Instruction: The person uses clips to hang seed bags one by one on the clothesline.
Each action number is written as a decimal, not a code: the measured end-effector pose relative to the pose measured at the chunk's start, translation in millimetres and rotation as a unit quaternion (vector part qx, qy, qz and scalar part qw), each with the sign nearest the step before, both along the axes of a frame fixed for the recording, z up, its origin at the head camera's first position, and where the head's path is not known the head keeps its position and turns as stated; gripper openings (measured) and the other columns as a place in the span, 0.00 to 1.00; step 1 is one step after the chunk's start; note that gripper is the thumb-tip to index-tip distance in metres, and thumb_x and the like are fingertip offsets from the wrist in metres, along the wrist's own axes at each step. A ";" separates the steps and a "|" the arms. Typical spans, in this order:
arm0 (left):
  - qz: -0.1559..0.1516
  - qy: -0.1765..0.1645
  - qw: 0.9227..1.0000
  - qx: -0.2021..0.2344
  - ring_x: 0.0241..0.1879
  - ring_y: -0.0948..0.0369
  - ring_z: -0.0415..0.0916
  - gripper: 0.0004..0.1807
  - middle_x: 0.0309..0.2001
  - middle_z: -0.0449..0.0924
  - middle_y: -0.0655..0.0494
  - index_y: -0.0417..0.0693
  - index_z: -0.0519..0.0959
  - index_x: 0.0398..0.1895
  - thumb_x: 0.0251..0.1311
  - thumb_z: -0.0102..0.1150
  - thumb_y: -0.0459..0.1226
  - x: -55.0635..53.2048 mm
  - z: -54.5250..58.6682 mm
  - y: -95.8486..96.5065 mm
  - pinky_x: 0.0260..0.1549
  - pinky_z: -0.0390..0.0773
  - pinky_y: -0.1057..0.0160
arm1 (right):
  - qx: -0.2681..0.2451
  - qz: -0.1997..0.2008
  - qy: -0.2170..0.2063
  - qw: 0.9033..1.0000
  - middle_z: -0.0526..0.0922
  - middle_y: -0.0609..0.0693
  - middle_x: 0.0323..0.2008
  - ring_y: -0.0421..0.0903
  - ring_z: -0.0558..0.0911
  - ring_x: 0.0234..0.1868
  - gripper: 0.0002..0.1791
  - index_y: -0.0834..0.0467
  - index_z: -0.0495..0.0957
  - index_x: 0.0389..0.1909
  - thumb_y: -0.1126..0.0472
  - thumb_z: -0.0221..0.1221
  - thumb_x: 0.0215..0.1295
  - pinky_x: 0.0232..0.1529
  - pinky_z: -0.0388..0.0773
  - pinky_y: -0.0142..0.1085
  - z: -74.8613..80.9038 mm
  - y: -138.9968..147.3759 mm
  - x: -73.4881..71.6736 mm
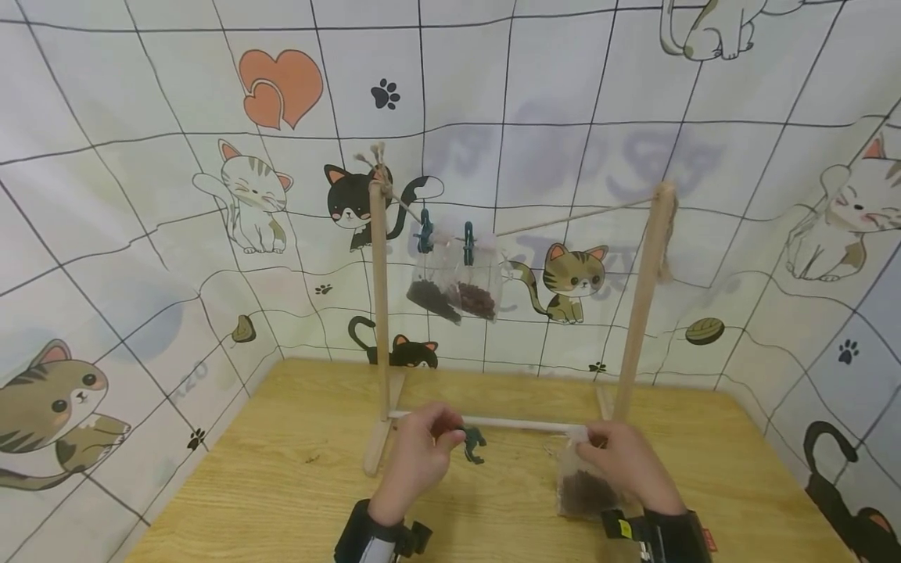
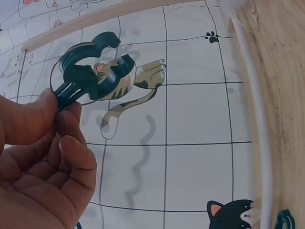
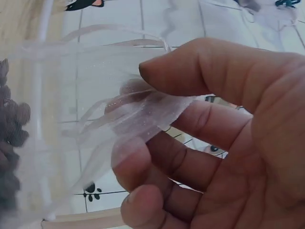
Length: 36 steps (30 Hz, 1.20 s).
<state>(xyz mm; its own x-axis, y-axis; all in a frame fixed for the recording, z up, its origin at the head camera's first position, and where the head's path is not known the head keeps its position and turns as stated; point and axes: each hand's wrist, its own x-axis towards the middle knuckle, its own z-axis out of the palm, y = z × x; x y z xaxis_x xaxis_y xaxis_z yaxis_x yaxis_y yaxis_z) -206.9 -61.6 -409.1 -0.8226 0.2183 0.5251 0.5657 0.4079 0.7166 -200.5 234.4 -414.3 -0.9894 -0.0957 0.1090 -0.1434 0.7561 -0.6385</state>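
Note:
My left hand (image 1: 422, 453) pinches a dark green clothespin (image 1: 474, 445) by its handle end, its hooked jaws pointing away from the fingers in the left wrist view. To the right, my right hand (image 1: 629, 460) grips the top edge of a clear plastic bag (image 1: 571, 473) between thumb and fingers. Dark brown pieces (image 3: 9, 138) fill the bag's lower part. Behind both hands, two more clear bags hang from a string (image 1: 577, 215), one with dark pieces (image 1: 432, 299) and one with reddish pieces (image 1: 477, 301). Green clothespins (image 1: 468, 243) hold them there.
The string runs between two wooden posts, a left post (image 1: 381, 305) and a right post (image 1: 644, 305). A white rod (image 1: 507, 423) joins them low down. Under the frame lies a wood-grain table (image 1: 267, 469); cat-printed cloth (image 1: 457, 78) hangs behind.

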 end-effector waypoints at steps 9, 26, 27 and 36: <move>-0.008 0.083 0.996 -0.031 0.24 0.69 0.68 0.05 0.27 0.75 0.61 0.48 0.75 0.30 0.52 0.60 0.31 8.6 32.5 13.4 0.23 0.72 0.71 | -0.046 -0.035 0.021 0.998 0.72 0.46 0.21 0.41 0.69 0.23 0.11 0.54 0.74 0.24 0.51 0.59 0.59 0.24 0.68 0.34 16.8 -6.9 6.8; -0.034 0.259 0.964 -0.044 0.25 0.65 0.67 0.03 0.28 0.76 0.55 0.42 0.75 0.30 0.54 0.58 0.28 -14.4 154.4 29.8 0.24 0.69 0.72 | -0.113 -0.008 0.159 0.981 0.79 0.48 0.23 0.41 0.78 0.23 0.07 0.54 0.76 0.32 0.54 0.58 0.61 0.25 0.75 0.34 52.8 -14.3 -11.3; -0.036 0.259 0.964 -0.043 0.24 0.66 0.68 0.03 0.28 0.76 0.55 0.42 0.75 0.30 0.54 0.58 0.28 -16.8 160.8 30.3 0.24 0.70 0.72 | -0.112 -0.006 0.165 0.980 0.79 0.48 0.23 0.41 0.78 0.23 0.07 0.54 0.77 0.32 0.54 0.58 0.61 0.25 0.76 0.34 56.0 -14.7 -12.6; -0.006 0.248 0.967 -0.057 0.24 0.65 0.73 0.02 0.29 0.80 0.52 0.40 0.76 0.31 0.55 0.58 0.28 -37.5 216.7 38.8 0.27 0.72 0.73 | -0.136 0.039 0.207 0.968 0.80 0.50 0.22 0.42 0.79 0.22 0.07 0.55 0.78 0.32 0.56 0.58 0.62 0.26 0.78 0.36 89.5 -20.1 -27.0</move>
<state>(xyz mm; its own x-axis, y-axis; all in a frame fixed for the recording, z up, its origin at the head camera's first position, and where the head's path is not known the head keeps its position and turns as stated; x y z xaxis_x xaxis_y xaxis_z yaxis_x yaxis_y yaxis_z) -244.4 -22.8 -192.3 -0.4724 0.3064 0.8264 0.8338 0.4593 0.3063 -227.5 214.3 -324.8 -0.8463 -0.0809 0.5265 -0.4799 0.5447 -0.6877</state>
